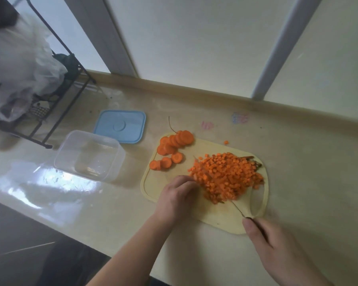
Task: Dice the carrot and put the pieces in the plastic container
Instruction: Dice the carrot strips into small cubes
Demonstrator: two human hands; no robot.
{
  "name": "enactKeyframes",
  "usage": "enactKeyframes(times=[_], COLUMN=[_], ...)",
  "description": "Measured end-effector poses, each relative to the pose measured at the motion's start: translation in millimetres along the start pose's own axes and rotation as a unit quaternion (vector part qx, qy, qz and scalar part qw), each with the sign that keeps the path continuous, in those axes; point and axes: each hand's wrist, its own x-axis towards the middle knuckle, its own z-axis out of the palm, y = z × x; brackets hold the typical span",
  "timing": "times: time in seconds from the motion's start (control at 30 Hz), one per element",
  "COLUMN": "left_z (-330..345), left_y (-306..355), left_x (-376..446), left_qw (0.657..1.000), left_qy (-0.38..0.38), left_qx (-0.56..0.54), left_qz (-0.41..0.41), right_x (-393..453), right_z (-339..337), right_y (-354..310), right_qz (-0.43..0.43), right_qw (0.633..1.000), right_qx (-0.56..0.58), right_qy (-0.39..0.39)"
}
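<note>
A glossy beige countertop [298,162] is seen from above, running along a pale wall with a low raised lip at the back edge. Two light-coloured vertical strips cross the wall. Faint pink and blue scribbles [239,118] are marked on the counter near the back; no words can be read in them, and no brand or label is visible anywhere.

A pale yellow cutting board [221,215] is laid on the counter. A large heap of diced carrot [227,176] is piled on its right half, and a row of uncut carrot rounds [172,147] is laid along its far left corner. One stray cube [226,142] is seen on the board's far edge.

The left hand [176,197] is rested on the board with fingers curled against the near left side of the heap; whether anything is pinched cannot be told. A knife [239,210] is gripped in the right hand [277,250], its blade angled towards the heap.

A clear plastic container [89,155] is set on the counter left of the board, holding no carrot. Its blue lid [120,126] is laid flat just behind it. A black wire rack [56,112] holding crumpled plastic bags [19,65] is stood at the far left.
</note>
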Motion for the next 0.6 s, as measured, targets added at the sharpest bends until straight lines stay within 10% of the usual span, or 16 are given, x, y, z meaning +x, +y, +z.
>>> enactKeyframes(times=[0.27, 0.6], left_z=[-54.7, -59.0], left_y=[21.2, 26.3], left_x=[-7.3, 46.5], left_qw=[0.980, 0.978], left_qy=[0.136, -0.197], left_qx=[-0.067, -0.009], left_qz=[-0.130, 0.072], right_x=[-14.2, -14.5], right_z=[-3.6, 17.5], right_y=[-4.3, -30.9], right_qz=[-0.058, -0.063], right_qw=[0.951, 0.884], right_qx=[-0.284, -0.425], right_qy=[0.108, 0.184])
